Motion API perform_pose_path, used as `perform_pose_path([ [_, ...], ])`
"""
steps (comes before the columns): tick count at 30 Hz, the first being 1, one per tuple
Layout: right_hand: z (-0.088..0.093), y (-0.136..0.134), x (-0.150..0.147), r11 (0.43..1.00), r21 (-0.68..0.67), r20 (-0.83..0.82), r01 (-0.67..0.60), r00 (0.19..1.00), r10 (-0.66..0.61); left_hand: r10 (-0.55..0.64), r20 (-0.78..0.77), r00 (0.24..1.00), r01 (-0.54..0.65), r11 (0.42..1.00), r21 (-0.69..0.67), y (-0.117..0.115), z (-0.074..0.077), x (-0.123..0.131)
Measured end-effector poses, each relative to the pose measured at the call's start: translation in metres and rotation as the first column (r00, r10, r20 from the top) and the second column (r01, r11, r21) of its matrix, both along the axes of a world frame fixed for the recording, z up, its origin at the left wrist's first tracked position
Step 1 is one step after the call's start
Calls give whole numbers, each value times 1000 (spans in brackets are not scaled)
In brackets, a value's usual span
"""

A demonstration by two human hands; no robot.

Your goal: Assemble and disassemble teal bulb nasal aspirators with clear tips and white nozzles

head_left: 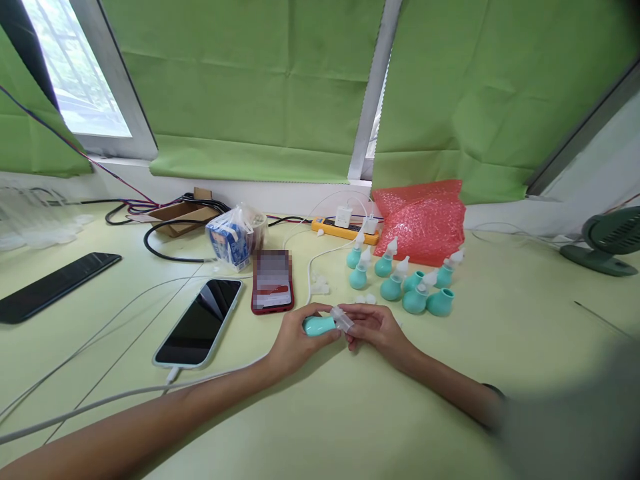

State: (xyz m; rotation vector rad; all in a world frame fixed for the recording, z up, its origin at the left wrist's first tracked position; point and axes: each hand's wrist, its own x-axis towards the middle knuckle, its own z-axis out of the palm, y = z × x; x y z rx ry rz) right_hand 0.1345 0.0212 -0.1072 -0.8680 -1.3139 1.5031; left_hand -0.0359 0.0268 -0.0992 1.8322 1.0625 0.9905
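My left hand (290, 340) is closed round a teal rubber bulb (318, 325), apparently part of a nasal aspirator. At the bulb's right end sits a translucent plastic nozzle piece (343, 320). The fingers of my right hand (384, 333) pinch this nozzle from the right. Whether the nozzle is fully seated in the bulb I cannot tell. Beyond my right hand stand several teal bulb aspirators (391, 287) with whitish tips. Two bare bulbs, one a teal bulb (441, 303) with its mouth open, stand among them. Small translucent pieces (369, 299) lie just behind my fingers.
A red-cased phone (273, 283) and a charging phone (200, 323) lie left of my hands, with white cables across the table. Farther back are a wrapped blue package (231, 239), a yellow power strip (345, 231) and a red bubble-wrap bag (423, 223). A green fan (607, 237) stands right.
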Motion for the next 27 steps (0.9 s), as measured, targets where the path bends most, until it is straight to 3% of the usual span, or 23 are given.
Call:
perform_pose_path([
  [4, 1, -5, -2, 996, 89, 46, 6, 999, -10, 43, -25, 999, -42, 999, 32, -1, 0, 0],
  [10, 5, -2, 0, 976, 166, 133, 138, 978, -161, 71, -84, 994, -61, 992, 113, -3, 0, 0],
  [16, 15, 4, 11, 989, 145, 184, -29, 983, 2, 56, -19, 998, -55, 996, 72, -4, 2, 0],
  [21, 23, 2, 14, 979, 191, 419, -69, 908, -18, 16, -16, 1000, -15, 999, 30, -4, 2, 0],
  [23, 25, -1, 15, 944, 317, 513, -96, 854, -85, -10, -6, 1000, 10, 999, -47, -3, 0, 0],
  [27, 27, -5, 16, 780, 593, 571, -201, 788, -231, -74, 35, 997, 79, 983, -165, -2, -4, 0],
])
